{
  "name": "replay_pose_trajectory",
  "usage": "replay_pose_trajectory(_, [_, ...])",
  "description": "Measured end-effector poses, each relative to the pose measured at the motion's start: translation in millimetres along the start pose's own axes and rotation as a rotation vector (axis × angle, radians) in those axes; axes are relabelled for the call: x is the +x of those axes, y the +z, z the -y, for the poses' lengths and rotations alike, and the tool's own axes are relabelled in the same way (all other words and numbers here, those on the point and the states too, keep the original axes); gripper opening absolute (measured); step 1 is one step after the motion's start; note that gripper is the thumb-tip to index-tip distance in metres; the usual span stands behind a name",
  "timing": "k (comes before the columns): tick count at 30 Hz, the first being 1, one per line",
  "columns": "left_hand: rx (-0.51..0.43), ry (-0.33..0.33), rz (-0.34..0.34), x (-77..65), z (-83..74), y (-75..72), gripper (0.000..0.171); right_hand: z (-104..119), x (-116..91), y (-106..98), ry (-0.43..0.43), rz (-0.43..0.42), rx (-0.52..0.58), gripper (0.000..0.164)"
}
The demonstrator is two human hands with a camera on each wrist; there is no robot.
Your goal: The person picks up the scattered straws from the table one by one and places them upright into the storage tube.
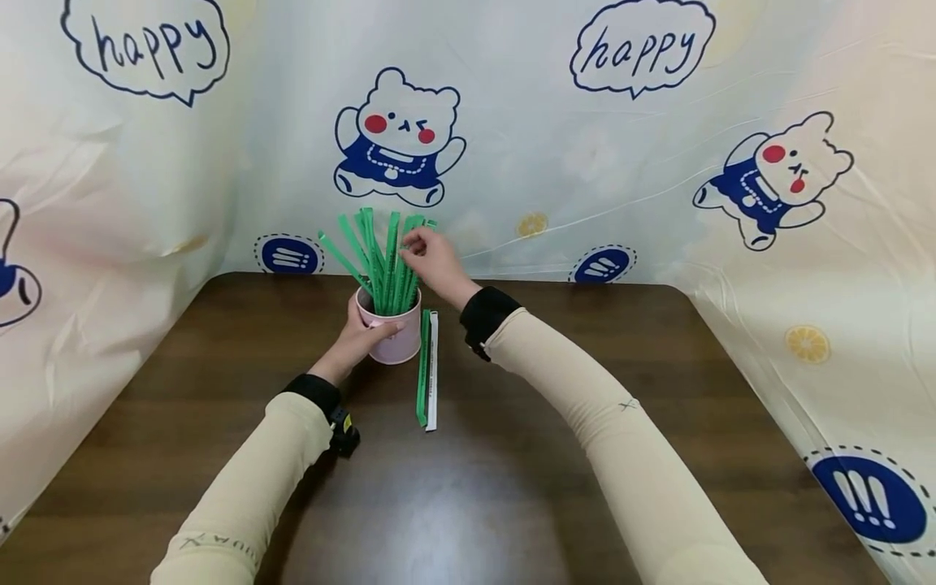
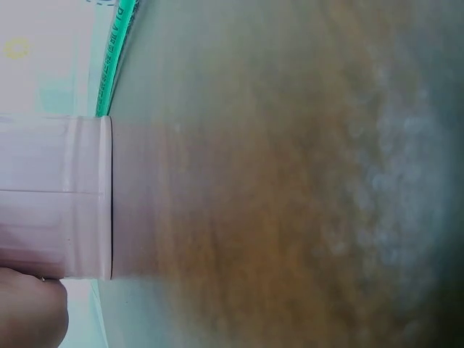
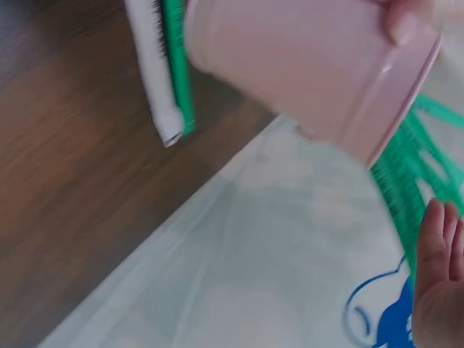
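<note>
A pink cup (image 1: 397,345) stands upright near the table's back edge, holding several long, narrow green printed sticks (image 1: 379,272). My left hand (image 1: 360,335) grips the cup from its left side, the thumb across the front. At the sticks' upper part, my right hand (image 1: 433,258) pinches a green stick, though its fingertips partly hide the hold. The right wrist view shows that hand's fingers (image 3: 433,250) beside the green bundle. Right of the cup, a green stick (image 1: 423,370) and a white stick (image 1: 433,374) lie side by side on the table.
The dark brown wooden table (image 1: 468,487) extends toward me and to both sides. Behind it and along the sides hangs a pale printed cloth (image 1: 512,138) with bears and lettering. Each wrist wears a black band (image 1: 488,318).
</note>
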State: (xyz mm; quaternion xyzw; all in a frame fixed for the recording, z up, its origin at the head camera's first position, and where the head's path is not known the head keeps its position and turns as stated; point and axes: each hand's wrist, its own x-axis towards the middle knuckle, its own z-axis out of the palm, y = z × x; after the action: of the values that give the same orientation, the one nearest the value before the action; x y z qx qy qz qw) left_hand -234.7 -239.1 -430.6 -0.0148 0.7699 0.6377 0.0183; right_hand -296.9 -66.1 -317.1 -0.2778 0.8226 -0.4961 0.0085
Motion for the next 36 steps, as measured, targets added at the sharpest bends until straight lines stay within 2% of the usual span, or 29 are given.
replay_pose_trajectory(3, [-0.016,-0.021,0.013,0.4,-9.1,-2.3,0.104,-10,-3,-10,0.007,0.009,0.010,0.020])
replay_pose_trajectory(7, [-0.029,-0.044,0.031,-8.5,-25.5,-3.6,0.105,-27,-9,-16,0.022,-0.002,0.018,0.017])
replay_pose_trajectory(12, [-0.014,-0.054,0.028,-19.7,-36.4,-4.0,0.106,-51,-19,-10,0.076,-0.030,-0.080,0.016])
replay_pose_trajectory(15, [-0.006,-0.053,0.028,-21.6,-36.8,-4.2,0.107,-65,-25,-2,0.147,0.008,-0.146,0.017])
replay_pose_trajectory(20, [-0.008,-0.058,0.035,-23.7,-32.3,-3.3,0.104,-82,-33,18,0.339,0.148,-0.205,0.012])
replay_pose_trajectory(22, [-0.013,-0.065,0.038,-24.1,-29.9,-2.0,0.104,-90,-33,27,0.411,0.193,-0.238,0.025])
replay_pose_trajectory(25, [-0.017,-0.077,0.041,-26.3,-30.3,1.0,0.104,-97,-34,37,0.478,0.207,-0.254,0.041])
replay_pose_trajectory(27, [-0.020,-0.078,0.043,-26.6,-31.6,2.4,0.104,-97,-34,40,0.487,0.193,-0.267,0.044])
replay_pose_trajectory(30, [-0.024,-0.072,0.039,-26.9,-33.1,2.5,0.105,-93,-33,42,0.482,0.173,-0.261,0.041])
replay_pose_trajectory(36, [-0.034,-0.046,0.021,-15.4,-22.6,-0.2,0.106,-93,-28,45,0.455,0.151,-0.294,0.042])
